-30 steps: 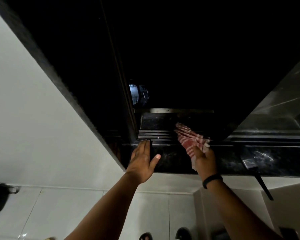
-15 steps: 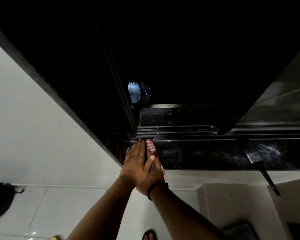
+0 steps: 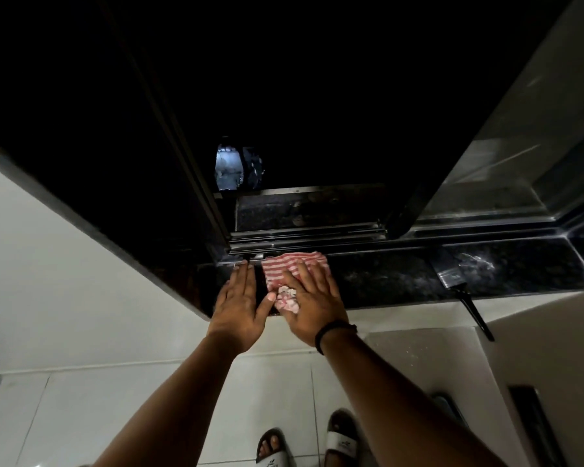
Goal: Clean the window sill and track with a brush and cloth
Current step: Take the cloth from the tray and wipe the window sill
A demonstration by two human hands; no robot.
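Note:
A red-and-white striped cloth (image 3: 285, 266) lies flat on the dark granite window sill (image 3: 385, 274), near its left end. My right hand (image 3: 312, 299) presses down on the cloth with fingers spread; part of the cloth bunches under the palm. My left hand (image 3: 241, 303) rests flat on the sill just left of the cloth, fingers straight, holding nothing. The metal window track (image 3: 304, 239) runs right behind the cloth. A paint brush (image 3: 452, 274) with a black handle lies on the sill to the right, its handle sticking out over the front edge.
The window opening above is dark, with a sliding glass pane (image 3: 520, 146) at the right. A white wall (image 3: 64, 264) stands at the left. Below are white floor tiles and my feet in sandals (image 3: 341, 439).
My right hand has slid the cloth a little to the right from the sill's left end, out from beside my left hand. The cloth now lies spread flat. My left hand stayed put.

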